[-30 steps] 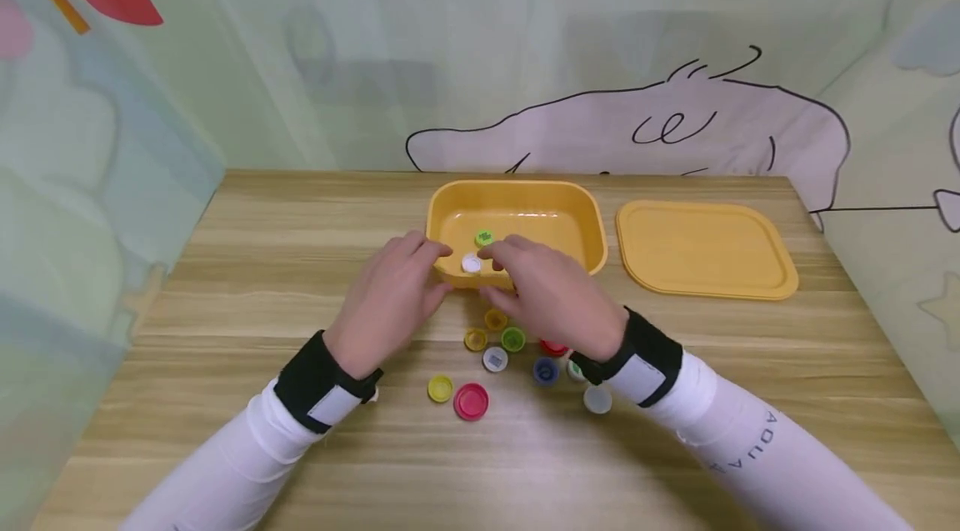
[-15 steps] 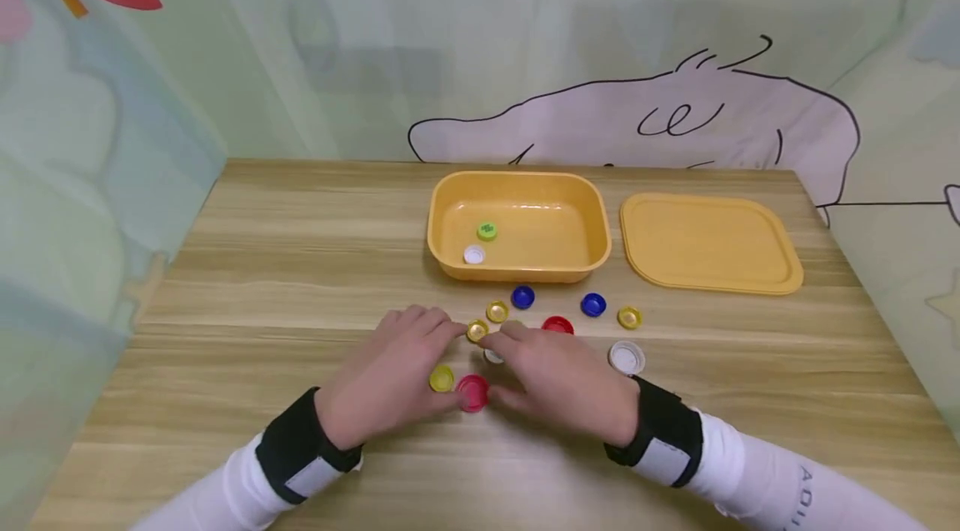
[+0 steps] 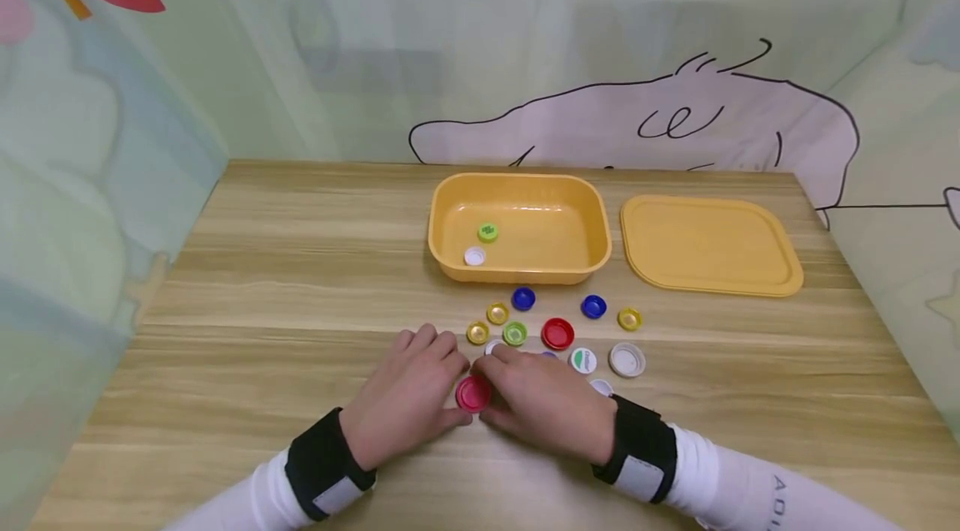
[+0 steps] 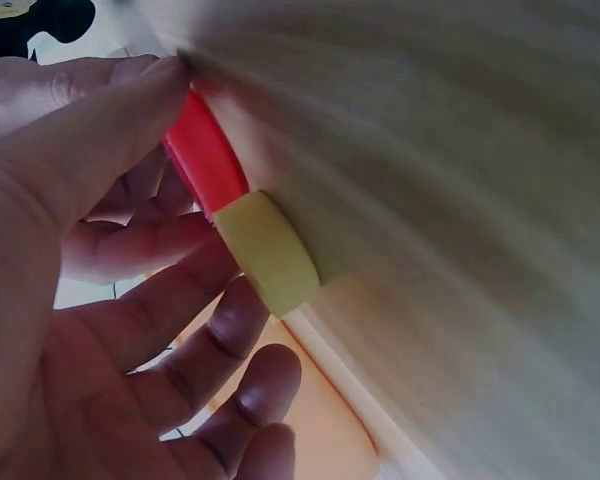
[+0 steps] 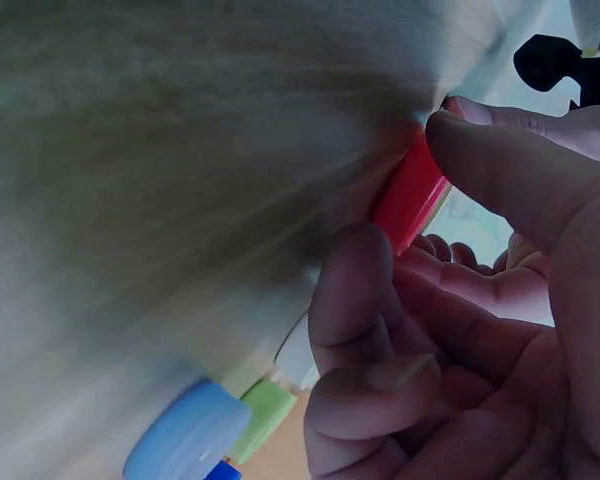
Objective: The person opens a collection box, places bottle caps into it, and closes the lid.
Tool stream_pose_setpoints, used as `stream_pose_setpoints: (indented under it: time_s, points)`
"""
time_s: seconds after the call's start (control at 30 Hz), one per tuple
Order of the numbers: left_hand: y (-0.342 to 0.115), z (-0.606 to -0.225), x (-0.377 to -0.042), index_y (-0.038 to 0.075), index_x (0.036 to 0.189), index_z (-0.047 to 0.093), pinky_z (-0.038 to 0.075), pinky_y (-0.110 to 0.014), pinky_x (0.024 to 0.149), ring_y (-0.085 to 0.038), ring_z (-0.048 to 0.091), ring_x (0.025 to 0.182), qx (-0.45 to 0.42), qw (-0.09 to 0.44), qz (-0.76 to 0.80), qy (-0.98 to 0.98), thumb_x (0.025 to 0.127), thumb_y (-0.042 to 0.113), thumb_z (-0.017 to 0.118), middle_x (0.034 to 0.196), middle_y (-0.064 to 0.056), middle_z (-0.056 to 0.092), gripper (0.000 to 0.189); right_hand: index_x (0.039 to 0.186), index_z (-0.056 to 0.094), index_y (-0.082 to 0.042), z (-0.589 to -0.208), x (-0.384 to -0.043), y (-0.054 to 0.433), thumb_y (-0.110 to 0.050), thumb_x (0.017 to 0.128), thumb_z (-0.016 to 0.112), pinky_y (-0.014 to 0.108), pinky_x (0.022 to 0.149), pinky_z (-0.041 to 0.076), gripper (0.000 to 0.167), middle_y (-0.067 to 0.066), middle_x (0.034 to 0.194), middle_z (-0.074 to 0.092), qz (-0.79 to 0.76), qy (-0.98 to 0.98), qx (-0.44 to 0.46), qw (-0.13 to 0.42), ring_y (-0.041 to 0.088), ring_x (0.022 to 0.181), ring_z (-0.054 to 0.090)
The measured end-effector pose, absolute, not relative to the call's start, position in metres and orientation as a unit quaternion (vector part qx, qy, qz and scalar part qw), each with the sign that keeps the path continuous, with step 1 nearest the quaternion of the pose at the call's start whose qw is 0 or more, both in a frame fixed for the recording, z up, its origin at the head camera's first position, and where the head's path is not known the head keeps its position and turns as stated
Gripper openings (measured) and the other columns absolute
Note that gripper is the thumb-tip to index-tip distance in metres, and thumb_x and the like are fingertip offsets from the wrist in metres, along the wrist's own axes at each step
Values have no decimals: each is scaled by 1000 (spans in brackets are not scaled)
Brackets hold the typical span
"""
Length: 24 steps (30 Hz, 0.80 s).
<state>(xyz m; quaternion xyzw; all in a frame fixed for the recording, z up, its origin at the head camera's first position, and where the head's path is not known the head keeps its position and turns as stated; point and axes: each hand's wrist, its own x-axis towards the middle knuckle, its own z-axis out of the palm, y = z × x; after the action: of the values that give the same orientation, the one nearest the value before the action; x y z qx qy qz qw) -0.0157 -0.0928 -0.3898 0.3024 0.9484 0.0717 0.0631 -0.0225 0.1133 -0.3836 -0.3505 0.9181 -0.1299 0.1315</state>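
Note:
A pinkish-red bottle cap [image 3: 473, 393] lies flat near the front of the group of caps, between my two hands. My left hand [image 3: 408, 393] holds its left side with thumb and index finger. From the right, the thumb and fingers of my right hand [image 3: 551, 402] grip the same cap. Both wrist views show the red cap [image 4: 208, 155] standing low against the wood at the fingertips. Beside it in the left wrist view is a yellow cap [image 4: 268, 255], close to the left fingers; the left hand hides it in the head view.
Several caps lie beyond the hands, among them a red cap [image 3: 557, 333], a blue cap [image 3: 594, 307] and a white cap [image 3: 627, 359]. Behind stands a yellow box [image 3: 519, 274] holding a green cap [image 3: 488, 232] and a white one. Its flat lid [image 3: 711, 246] lies to the right.
Both hands have come back from the box's front rim toward me, lowered to the table and closed around the pinkish-red cap. The green and white caps stay in the box.

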Motion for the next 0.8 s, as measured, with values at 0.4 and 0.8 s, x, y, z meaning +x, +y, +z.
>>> stream_pose_setpoints:
  time_s: [0.4,0.8]
  points:
    - [-89,-387,-15,18,111,74,37,-33,81,-18,48,95,293,71,79,950,82,56,83,103,4,63,48,112,70,-13,-382,-22,112,-34,94,77,21,66,51,29,-7,91,62,-142,919,-339,140,4,74,56]
    - [-88,-370,-24,17,113,71,35,-27,77,-14,48,91,297,-7,143,944,86,45,83,97,7,61,40,116,68,-13,-361,-30,124,-31,93,79,24,77,58,31,-6,102,66,-188,923,-330,62,7,84,63]
